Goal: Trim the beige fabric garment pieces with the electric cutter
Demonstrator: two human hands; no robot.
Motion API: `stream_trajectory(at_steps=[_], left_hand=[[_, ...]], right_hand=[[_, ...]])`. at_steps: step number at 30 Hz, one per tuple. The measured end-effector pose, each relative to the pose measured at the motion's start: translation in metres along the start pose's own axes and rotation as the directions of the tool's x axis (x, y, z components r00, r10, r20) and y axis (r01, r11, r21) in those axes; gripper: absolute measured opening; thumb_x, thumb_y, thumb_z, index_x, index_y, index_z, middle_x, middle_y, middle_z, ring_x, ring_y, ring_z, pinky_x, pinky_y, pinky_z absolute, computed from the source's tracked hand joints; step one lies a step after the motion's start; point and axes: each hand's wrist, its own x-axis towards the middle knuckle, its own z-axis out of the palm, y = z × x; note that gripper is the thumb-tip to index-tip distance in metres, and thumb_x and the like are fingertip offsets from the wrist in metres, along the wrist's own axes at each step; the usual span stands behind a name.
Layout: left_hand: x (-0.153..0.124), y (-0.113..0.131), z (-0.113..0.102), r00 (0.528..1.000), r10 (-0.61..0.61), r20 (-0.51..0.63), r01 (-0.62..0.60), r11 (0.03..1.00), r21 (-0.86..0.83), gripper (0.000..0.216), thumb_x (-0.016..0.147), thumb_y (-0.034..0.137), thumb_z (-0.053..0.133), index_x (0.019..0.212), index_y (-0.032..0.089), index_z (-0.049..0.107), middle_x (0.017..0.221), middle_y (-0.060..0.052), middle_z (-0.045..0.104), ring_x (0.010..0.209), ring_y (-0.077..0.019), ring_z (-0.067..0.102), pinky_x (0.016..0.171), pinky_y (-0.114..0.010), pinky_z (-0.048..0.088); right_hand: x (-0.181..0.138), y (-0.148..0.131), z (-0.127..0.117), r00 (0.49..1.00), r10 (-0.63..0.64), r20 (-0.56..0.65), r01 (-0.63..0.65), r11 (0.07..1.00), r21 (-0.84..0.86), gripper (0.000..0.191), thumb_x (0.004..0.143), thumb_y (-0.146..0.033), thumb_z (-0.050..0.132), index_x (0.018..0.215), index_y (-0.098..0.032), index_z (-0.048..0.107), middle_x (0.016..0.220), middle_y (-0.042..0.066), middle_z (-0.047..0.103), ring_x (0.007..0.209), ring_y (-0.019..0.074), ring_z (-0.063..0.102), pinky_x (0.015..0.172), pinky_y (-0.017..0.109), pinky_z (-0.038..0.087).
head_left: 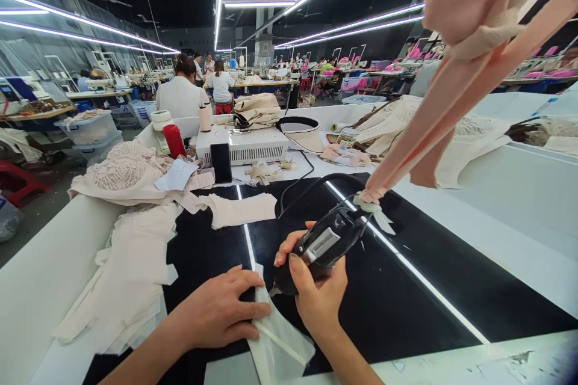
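My right hand (323,304) is closed round a black corded hand tool (332,237) with a small metal tip at its lower left end. The tip is close to the edge of a sheer white fabric piece (286,337); whether they touch I cannot tell. My left hand (223,313) lies flat on that piece, fingers spread, left of the tip. Knotted pink fabric strips (433,108) run down from the upper right to the tool's rear. Beneath is a glossy black work surface (383,307). A cream fabric strip (244,209) lies farther back.
Cream fabric pieces (135,271) are heaped at the left, below a lace garment (121,171). Behind the black surface stand a phone (221,162), a red bottle (174,141) and a white vented box (253,147). A black cable (295,183) curves toward the tool. Other people sit farther off.
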Motion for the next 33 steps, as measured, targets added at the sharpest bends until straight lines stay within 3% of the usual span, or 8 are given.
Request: stream_trajectory(at_steps=[19,24,29,33], left_hand=[[0.001,-0.002,0.008,1.0,-0.016,-0.026,0.016,1.0,-0.009,0.034,0.107,0.051,0.061,0.129,0.026,0.069,0.137,-0.013,0.063,0.126,-0.0296,0.066,0.116,-0.049,0.052],[0.001,0.0,0.01,0.993,-0.111,-0.043,0.107,0.99,-0.089,0.024,0.105,0.033,0.068,0.128,0.027,0.069,0.132,-0.009,0.066,0.119,-0.0264,0.068,0.105,-0.039,0.06],[0.003,0.003,0.019,0.966,-0.247,-0.082,0.237,0.965,-0.112,0.032,0.104,0.016,0.061,0.134,0.026,0.066,0.12,-0.007,0.069,0.111,-0.0228,0.07,0.096,-0.031,0.061],[0.003,-0.001,0.029,0.959,-0.262,-0.107,0.251,0.962,-0.109,0.03,0.098,0.009,0.064,0.122,0.025,0.07,0.116,-0.006,0.069,0.11,-0.0224,0.071,0.096,-0.028,0.06]], right_hand=[[0.005,0.01,-0.002,1.0,0.026,-0.011,-0.026,0.999,-0.048,0.029,0.091,-0.027,0.077,0.112,-0.027,0.058,0.083,-0.004,0.069,0.059,0.0124,0.067,0.058,0.025,0.059],[0.009,0.004,-0.016,0.998,0.062,0.01,-0.06,0.991,-0.116,0.033,0.089,-0.03,0.081,0.113,-0.026,0.059,0.085,-0.003,0.069,0.062,0.0128,0.064,0.059,0.025,0.057],[0.016,-0.005,-0.033,0.994,0.095,0.046,-0.085,0.977,-0.193,0.031,0.089,-0.036,0.081,0.111,-0.026,0.061,0.092,-0.002,0.07,0.072,0.0142,0.066,0.07,0.027,0.06],[0.022,-0.013,-0.044,0.995,0.094,0.034,-0.077,0.935,-0.347,0.044,0.088,-0.045,0.081,0.122,-0.025,0.062,0.108,0.004,0.073,0.091,0.0204,0.07,0.085,0.034,0.061]])
